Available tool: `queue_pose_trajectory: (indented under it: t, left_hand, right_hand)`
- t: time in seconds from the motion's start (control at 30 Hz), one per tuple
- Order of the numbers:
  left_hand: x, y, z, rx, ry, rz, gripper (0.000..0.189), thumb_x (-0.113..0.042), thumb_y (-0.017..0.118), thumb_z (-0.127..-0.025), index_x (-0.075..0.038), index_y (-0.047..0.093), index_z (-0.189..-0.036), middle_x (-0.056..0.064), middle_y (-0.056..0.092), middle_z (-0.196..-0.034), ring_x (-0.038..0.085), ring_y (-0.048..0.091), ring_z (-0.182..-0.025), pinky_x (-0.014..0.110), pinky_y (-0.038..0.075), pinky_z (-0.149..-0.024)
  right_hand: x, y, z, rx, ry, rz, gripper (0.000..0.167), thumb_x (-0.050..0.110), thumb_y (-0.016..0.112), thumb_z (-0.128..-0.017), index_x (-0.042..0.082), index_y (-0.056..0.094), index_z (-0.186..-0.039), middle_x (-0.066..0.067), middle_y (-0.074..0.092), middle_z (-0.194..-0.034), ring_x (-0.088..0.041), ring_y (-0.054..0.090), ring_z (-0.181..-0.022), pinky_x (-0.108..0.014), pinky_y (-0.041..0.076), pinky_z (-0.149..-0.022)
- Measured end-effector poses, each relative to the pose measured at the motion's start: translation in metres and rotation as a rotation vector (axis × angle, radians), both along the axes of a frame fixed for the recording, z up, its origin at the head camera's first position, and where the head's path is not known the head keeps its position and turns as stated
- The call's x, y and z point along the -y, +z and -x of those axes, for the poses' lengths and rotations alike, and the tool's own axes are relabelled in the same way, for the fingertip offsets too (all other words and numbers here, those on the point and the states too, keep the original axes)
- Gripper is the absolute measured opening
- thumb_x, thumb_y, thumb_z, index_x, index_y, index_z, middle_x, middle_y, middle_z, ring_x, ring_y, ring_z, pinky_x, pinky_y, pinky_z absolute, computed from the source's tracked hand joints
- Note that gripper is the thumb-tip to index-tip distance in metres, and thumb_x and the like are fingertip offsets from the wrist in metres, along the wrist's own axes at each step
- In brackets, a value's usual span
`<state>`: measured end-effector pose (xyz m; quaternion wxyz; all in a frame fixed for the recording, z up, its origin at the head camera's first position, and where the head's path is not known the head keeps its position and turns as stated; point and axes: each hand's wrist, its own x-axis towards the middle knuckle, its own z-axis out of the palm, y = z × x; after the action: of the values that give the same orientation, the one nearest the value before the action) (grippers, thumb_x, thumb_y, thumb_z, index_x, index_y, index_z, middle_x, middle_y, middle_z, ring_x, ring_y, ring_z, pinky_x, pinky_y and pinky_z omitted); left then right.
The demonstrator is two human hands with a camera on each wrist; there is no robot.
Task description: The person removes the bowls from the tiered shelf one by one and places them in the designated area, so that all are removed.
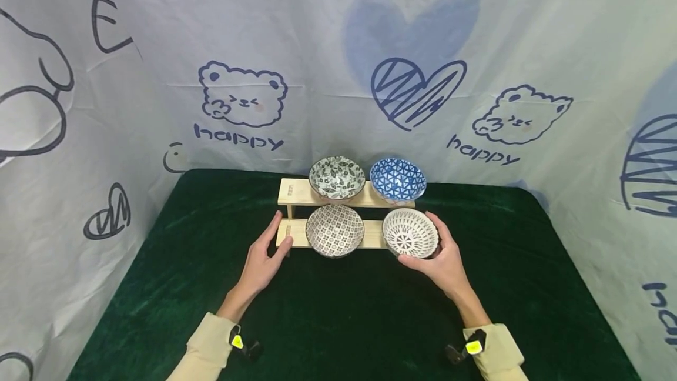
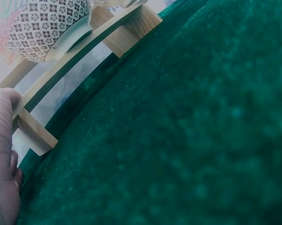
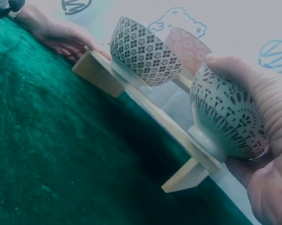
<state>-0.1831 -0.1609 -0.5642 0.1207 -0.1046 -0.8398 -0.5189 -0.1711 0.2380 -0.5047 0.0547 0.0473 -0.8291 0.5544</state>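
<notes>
A two-tier wooden rack (image 1: 296,191) holds bowls on both levels. My right hand (image 1: 441,257) grips a white bowl with a dark petal pattern (image 1: 410,233), thumb at its near side and fingers round its right side. In the right wrist view that bowl's foot (image 3: 207,143) is at the right end of the lower shelf. My left hand (image 1: 262,260) holds the left end of the rack, its thumb (image 2: 9,96) against the lower shelf's end. A brown-checked bowl (image 1: 335,231) sits on the lower shelf between the hands.
On the upper shelf stand a leaf-patterned bowl (image 1: 337,178) at left and a blue triangle-patterned bowl (image 1: 398,180) at right. Dark green cloth (image 1: 338,310) covers the table. A white printed curtain (image 1: 317,46) hangs behind and along the sides.
</notes>
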Motion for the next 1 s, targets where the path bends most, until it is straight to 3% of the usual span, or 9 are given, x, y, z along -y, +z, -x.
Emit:
queue_pose_trajectory:
  t: [0.67,1.0]
  left_hand:
    - [0.002,0.0,0.001,0.034,0.017,-0.004,0.068,-0.033,0.064,-0.105,-0.01,0.037,-0.163,0.006,0.039,-0.166,0.031,0.039,-0.151,0.057,0.031,-0.123]
    - [0.001,0.0,-0.001,0.05,0.011,0.005,0.068,-0.035,0.063,-0.106,-0.01,0.036,-0.163,0.007,0.038,-0.166,0.032,0.039,-0.152,0.059,0.03,-0.123]
  right_hand:
    - [-0.027,0.005,-0.001,-0.043,-0.07,0.005,0.105,0.011,0.093,-0.079,0.011,0.03,-0.163,-0.016,0.041,-0.159,-0.035,0.048,-0.139,-0.005,0.04,-0.1]
    - [-0.039,0.003,0.001,-0.018,-0.132,-0.01,0.105,0.014,0.092,-0.08,0.014,0.028,-0.164,-0.014,0.04,-0.161,-0.032,0.046,-0.141,-0.008,0.04,-0.104]
